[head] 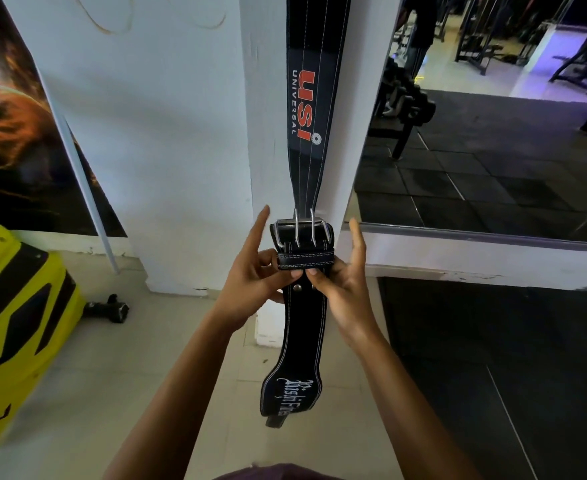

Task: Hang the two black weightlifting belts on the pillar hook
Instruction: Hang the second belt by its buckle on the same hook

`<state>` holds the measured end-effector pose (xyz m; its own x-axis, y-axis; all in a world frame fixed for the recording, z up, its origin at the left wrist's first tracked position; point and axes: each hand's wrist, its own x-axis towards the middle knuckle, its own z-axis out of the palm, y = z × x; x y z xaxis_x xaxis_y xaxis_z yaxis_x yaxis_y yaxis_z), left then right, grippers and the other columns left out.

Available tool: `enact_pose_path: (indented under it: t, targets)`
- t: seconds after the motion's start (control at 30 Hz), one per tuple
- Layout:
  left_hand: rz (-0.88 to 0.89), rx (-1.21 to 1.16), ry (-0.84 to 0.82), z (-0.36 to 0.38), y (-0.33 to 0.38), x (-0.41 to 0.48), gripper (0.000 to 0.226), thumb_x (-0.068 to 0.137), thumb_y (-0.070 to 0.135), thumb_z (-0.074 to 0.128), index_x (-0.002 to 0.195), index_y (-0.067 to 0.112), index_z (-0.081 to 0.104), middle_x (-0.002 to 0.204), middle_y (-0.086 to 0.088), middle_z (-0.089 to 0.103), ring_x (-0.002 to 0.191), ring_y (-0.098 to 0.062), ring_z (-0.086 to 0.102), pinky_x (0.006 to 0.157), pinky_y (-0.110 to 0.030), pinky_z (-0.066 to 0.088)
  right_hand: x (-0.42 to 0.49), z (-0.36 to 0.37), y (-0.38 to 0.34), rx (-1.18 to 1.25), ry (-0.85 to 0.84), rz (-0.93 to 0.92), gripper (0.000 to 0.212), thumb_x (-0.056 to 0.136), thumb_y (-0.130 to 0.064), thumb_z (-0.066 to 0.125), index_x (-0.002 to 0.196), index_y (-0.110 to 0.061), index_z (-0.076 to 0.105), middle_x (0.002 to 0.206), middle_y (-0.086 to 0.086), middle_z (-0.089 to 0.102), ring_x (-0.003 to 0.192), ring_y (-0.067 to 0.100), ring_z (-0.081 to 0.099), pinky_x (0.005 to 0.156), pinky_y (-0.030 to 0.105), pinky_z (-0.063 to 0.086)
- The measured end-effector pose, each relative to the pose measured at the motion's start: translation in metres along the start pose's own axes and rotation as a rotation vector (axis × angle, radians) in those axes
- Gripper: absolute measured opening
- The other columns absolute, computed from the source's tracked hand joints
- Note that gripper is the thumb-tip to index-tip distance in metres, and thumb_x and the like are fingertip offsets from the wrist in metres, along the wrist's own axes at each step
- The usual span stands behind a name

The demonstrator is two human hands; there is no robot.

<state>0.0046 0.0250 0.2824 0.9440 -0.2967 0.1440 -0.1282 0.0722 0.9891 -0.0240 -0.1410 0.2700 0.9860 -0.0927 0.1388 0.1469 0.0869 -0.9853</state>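
USI belt (pixel 311 98) already hangs down the white pillar (pixel 268 116); hook's out of frame. Both hands, left (pixel 261 282) and right (pixel 340 289), pinch the second belt (pixel 302 327) at its buckle (pixel 302 232), probably half done.

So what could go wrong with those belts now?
1. The lower belt seems to hang only from the buckle of the USI belt. If both hands let go before it is threaded properly, it may drop to the floor.
2. The hook is out of view, so added weight or a tug might pull the USI belt off.
3. Fingers could get pinched near the prongs.
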Motion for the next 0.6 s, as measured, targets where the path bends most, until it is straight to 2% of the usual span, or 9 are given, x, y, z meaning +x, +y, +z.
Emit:
enact_pose_path:
  t: [0.07,0.13,0.2,0.27,0.33,0.43,0.47,0.53,0.6]
  targets:
    - [-0.011,0.003,0.002,-0.001,0.0,-0.001,0.085,0.082,0.0,0.072,0.15,0.029,0.03,0.106,-0.029,0.068,0.088,-0.038,0.071,0.065,-0.051,0.059,0.003,-0.001,-0.001,-0.03,-0.024,-0.002,0.081,0.088,-0.001,0.066,0.144,-0.045,0.027,0.129,0.009,0.066,0.12,0.013,0.062,0.098,0.03,0.052]
    - [-0.021,-0.013,0.039,-0.002,-0.004,-0.002,0.073,0.078,0.003,0.076,0.141,0.024,0.045,0.105,-0.038,0.063,0.087,-0.044,0.069,0.067,-0.058,0.058,0.005,-0.002,0.0,-0.037,-0.022,0.019,0.074,0.086,0.001,0.067,0.14,-0.039,0.037,0.121,0.008,0.07,0.115,0.017,0.065,0.095,0.033,0.054]
    - [-0.028,-0.017,0.063,-0.003,-0.007,-0.002,0.064,0.072,0.011,0.079,0.13,0.021,0.055,0.101,-0.04,0.059,0.086,-0.043,0.068,0.066,-0.059,0.059,0.006,-0.004,0.001,-0.033,-0.01,0.027,0.071,0.083,0.005,0.069,0.136,-0.033,0.042,0.113,0.011,0.072,0.109,0.023,0.068,0.088,0.036,0.057]
    - [-0.035,0.014,0.079,-0.004,-0.011,-0.001,0.058,0.069,0.013,0.08,0.123,0.021,0.06,0.104,-0.031,0.058,0.092,-0.038,0.067,0.063,-0.057,0.06,0.008,-0.006,0.002,-0.044,0.023,0.025,0.068,0.078,0.007,0.073,0.127,-0.032,0.049,0.11,0.01,0.071,0.107,0.027,0.067,0.077,0.034,0.059]
    - [-0.052,-0.002,0.123,-0.004,-0.016,-0.001,0.056,0.068,0.012,0.083,0.12,0.019,0.063,0.119,-0.017,0.052,0.108,-0.033,0.062,0.063,-0.051,0.061,0.01,-0.005,0.004,-0.076,0.079,0.023,0.062,0.072,0.004,0.079,0.116,-0.032,0.055,0.109,0.007,0.065,0.107,0.027,0.063,0.069,0.033,0.06]
    - [0.017,-0.041,0.183,-0.002,-0.018,-0.002,0.058,0.066,0.02,0.084,0.12,0.018,0.064,0.137,-0.003,0.047,0.122,-0.027,0.055,0.073,-0.054,0.059,0.013,-0.002,0.004,-0.097,0.12,0.01,0.054,0.06,-0.011,0.084,0.105,-0.025,0.059,0.11,-0.001,0.066,0.108,0.019,0.064,0.08,0.048,0.06]
    - [0.046,-0.042,0.181,-0.001,-0.017,-0.002,0.058,0.068,0.02,0.082,0.122,0.018,0.062,0.135,-0.002,0.052,0.122,-0.026,0.056,0.076,-0.057,0.058,0.014,-0.002,0.003,-0.082,0.117,0.001,0.053,0.059,-0.011,0.084,0.104,-0.021,0.059,0.109,-0.002,0.068,0.108,0.019,0.065,0.082,0.049,0.059]
    - [0.1,-0.024,0.16,-0.002,-0.012,0.001,0.057,0.07,0.018,0.079,0.123,0.017,0.058,0.126,-0.002,0.062,0.117,-0.026,0.06,0.079,-0.062,0.056,0.019,-0.004,-0.001,-0.023,0.088,-0.02,0.05,0.06,-0.001,0.084,0.102,-0.013,0.058,0.105,0.003,0.071,0.105,0.024,0.067,0.075,0.043,0.06]
    - [0.162,0.018,0.157,-0.003,-0.008,0.005,0.058,0.071,0.019,0.078,0.124,0.015,0.056,0.118,-0.001,0.066,0.109,-0.025,0.064,0.083,-0.065,0.053,0.024,-0.006,-0.006,-0.019,0.058,-0.048,0.05,0.062,0.005,0.083,0.101,-0.011,0.055,0.101,0.008,0.07,0.1,0.028,0.068,0.072,0.041,0.06]
